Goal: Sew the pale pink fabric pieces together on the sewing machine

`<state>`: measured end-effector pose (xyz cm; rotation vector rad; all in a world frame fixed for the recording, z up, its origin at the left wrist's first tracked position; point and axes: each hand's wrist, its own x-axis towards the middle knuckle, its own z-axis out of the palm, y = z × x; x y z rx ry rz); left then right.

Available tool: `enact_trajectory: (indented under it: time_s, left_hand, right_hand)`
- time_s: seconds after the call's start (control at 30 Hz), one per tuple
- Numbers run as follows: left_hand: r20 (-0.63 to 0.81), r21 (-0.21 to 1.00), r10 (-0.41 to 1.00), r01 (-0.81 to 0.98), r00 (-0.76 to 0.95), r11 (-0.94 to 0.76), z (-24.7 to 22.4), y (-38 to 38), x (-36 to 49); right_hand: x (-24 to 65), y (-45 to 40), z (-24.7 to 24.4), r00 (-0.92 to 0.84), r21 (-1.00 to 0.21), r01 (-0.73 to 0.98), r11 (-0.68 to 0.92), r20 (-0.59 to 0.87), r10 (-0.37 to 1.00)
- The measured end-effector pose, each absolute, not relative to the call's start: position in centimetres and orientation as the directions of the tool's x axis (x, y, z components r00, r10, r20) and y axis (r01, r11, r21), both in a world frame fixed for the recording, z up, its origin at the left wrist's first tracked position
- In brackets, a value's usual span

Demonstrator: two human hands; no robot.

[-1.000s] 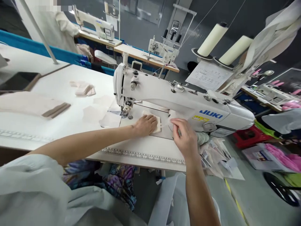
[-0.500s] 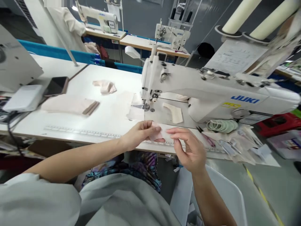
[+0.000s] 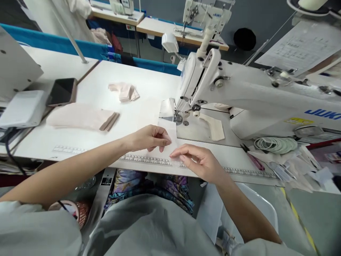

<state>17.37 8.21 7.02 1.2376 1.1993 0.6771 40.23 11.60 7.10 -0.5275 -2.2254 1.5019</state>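
A small, thin, whitish fabric piece (image 3: pixel 173 145) lies between my hands, faint against the white table. My left hand (image 3: pixel 151 138) pinches its left side between thumb and fingers, just in front of the presser foot (image 3: pixel 177 117). To the right and slightly lower, my right hand (image 3: pixel 198 160) has its fingers and thumb drawn together at the piece's lower edge. Both hands are above the printed ruler strip (image 3: pixel 145 160) on the table's front edge. The sewing machine (image 3: pixel 239 89) stands beyond them, with a cream curved fabric piece (image 3: pixel 214 128) on its bed.
Left on the table are a folded pink fabric stack (image 3: pixel 80 117), smaller pink pieces (image 3: pixel 124 91), a phone (image 3: pixel 62 91) and a white box (image 3: pixel 22 108). Right are thread snips (image 3: pixel 254 160), pale green loops (image 3: pixel 275 145) and fabric scraps (image 3: pixel 298 167). A white bin (image 3: pixel 255 199) stands below.
Both hands have shifted left relative to the machine. My right hand's fingers and thumb have drawn closer together and down to the fabric piece. The view has tilted downward.
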Motion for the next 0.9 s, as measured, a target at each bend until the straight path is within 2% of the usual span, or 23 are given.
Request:
enact_trajectory:
  time_s: [0.07, 0.13, 0.2, 0.27, 0.33, 0.4, 0.5, 0.6, 0.67, 0.73, 0.8, 0.9]
  left_hand:
    - [-0.232, 0.941, 0.931, 0.306, 0.282, 0.142, 6.7, 8.8, 18.6]
    - [-0.119, 0.883, 0.956, 0.470, 0.267, -0.021, 6.3, 9.7, 20.4]
    - [0.006, 0.720, 0.961, 0.666, 0.276, -0.196, 6.0, 10.8, 22.2]
    - [0.135, 0.490, 0.936, 0.799, 0.325, -0.348, 5.8, 11.2, 23.7]
    - [0.249, 0.302, 0.886, 0.838, 0.391, -0.455, 5.7, 10.3, 24.5]
    - [0.344, 0.199, 0.829, 0.828, 0.442, -0.524, 5.4, 8.1, 24.9]
    - [0.426, 0.123, 0.759, 0.799, 0.493, -0.588, 4.5, 3.5, 25.9]
    - [0.434, 0.045, 0.766, 0.838, 0.473, -0.543, 3.1, 0.3, 27.3]
    - [0.431, 0.031, 0.785, 0.863, 0.444, -0.504, 2.4, -0.4, 28.0]
    - [0.422, 0.029, 0.805, 0.881, 0.417, -0.471, 1.9, -0.4, 28.3]
    - [0.412, 0.030, 0.819, 0.892, 0.400, -0.451, 1.6, -0.2, 28.2]
    - [0.415, 0.036, 0.825, 0.900, 0.383, -0.435, 1.4, -0.3, 27.5]
  right_hand:
    - [41.1, 10.8, 6.7, -0.831, -0.952, 0.114, 0.284, 0.065, 0.553]
    - [42.2, 10.1, 6.0, -0.783, -0.962, 0.144, 0.232, 0.033, 0.621]
    - [43.4, 9.6, 5.3, -0.711, -0.958, 0.197, 0.210, 0.008, 0.703]
    - [44.4, 9.3, 4.5, -0.654, -0.940, 0.261, 0.221, -0.003, 0.757]
    - [45.4, 9.1, 4.0, -0.635, -0.921, 0.296, 0.254, 0.010, 0.773]
    - [46.1, 9.1, 3.7, -0.648, -0.892, 0.305, 0.333, 0.063, 0.759]
    - [46.8, 9.7, 3.5, -0.622, -0.743, 0.361, 0.564, 0.258, 0.739]
    - [46.5, 11.0, 3.2, -0.645, -0.515, 0.367, 0.775, 0.460, 0.611]
    - [46.0, 11.8, 3.0, -0.734, -0.445, 0.325, 0.835, 0.437, 0.519]
    - [45.4, 12.4, 2.8, -0.807, -0.409, 0.335, 0.849, 0.341, 0.483]
    - [45.0, 12.5, 2.7, -0.827, -0.335, 0.396, 0.855, 0.275, 0.491]
    - [44.7, 12.3, 2.5, -0.809, -0.207, 0.484, 0.850, 0.264, 0.525]
